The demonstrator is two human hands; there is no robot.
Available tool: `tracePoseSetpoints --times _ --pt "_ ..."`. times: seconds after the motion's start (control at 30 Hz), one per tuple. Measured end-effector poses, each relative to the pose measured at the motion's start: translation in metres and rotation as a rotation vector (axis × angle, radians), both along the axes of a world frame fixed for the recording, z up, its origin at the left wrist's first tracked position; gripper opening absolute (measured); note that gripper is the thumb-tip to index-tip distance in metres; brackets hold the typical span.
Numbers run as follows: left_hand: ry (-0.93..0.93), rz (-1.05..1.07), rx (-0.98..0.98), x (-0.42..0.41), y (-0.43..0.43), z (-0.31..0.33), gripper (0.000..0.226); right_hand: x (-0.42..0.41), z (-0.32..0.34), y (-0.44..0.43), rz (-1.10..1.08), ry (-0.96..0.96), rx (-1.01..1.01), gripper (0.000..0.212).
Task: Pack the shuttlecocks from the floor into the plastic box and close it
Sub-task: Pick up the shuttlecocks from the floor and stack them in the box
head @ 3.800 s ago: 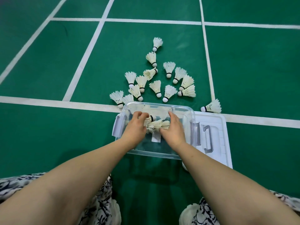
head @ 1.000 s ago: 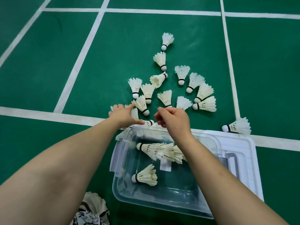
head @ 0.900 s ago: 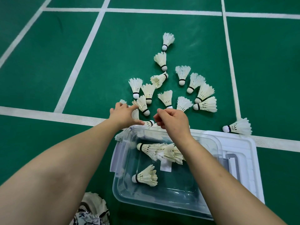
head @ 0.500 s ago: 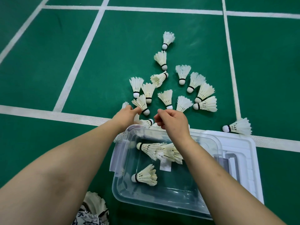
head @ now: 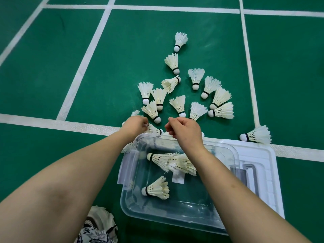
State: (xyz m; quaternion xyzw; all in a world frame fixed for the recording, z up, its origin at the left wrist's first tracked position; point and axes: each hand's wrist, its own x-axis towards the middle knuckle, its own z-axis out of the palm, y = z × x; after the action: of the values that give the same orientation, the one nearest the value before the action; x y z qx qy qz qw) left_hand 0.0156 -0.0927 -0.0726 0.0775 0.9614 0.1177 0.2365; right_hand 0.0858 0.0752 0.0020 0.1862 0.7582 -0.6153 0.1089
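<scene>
Downward view of a green court floor (head: 52,76) crossed by white lines (head: 52,120). The clear plastic box (head: 184,207) stands open on the floor.

Inside the box, toward its far end, a nested stack of shuttlecocks (head: 175,162) lies on its side with the cork toward the box's left wall. A single shuttlecock (head: 156,189) lies nearer the box's middle, its cork also to the left. A white label (head: 178,178) shows on the box bottom between them.

Against the box's right side lies the white lid (head: 263,158) (its grey handle (head: 249,174) faces up). Beyond the box's far rim, a loose cluster of shuttlecocks (head: 178,104) is scattered on the floor. One stray shuttlecock (head: 256,135) lies beyond the box's far right corner, on a white line.

Left hand (head: 135,124): just beyond the box's far left corner, its fingers curled on the feather skirt of the nearest shuttlecock (head: 155,129), which lies by the far rim.

Right hand (head: 185,132): over the box's far rim, fingers curled inward, thumb meeting forefinger. Whether it holds anything cannot be told, since the hand hides its own palm.

Off the box's near left corner are a white shoe (head: 100,216) and patterned cloth (head: 91,234).
</scene>
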Motion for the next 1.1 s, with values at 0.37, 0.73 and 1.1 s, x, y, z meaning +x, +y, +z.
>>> tracePoseSetpoints --times 0.37,0.73,1.1 --pt "0.026 0.169 0.135 0.004 -0.003 0.008 0.026 0.002 -0.001 -0.001 0.012 -0.002 0.06 0.036" --pt "0.158 0.263 0.193 0.015 -0.012 0.037 0.017 0.01 0.005 -0.003 -0.025 -0.031 0.006 0.036" --pt "0.399 0.168 0.288 0.036 0.014 0.133 0.018 0.033 0.049 0.005 0.097 0.194 0.318 0.046"
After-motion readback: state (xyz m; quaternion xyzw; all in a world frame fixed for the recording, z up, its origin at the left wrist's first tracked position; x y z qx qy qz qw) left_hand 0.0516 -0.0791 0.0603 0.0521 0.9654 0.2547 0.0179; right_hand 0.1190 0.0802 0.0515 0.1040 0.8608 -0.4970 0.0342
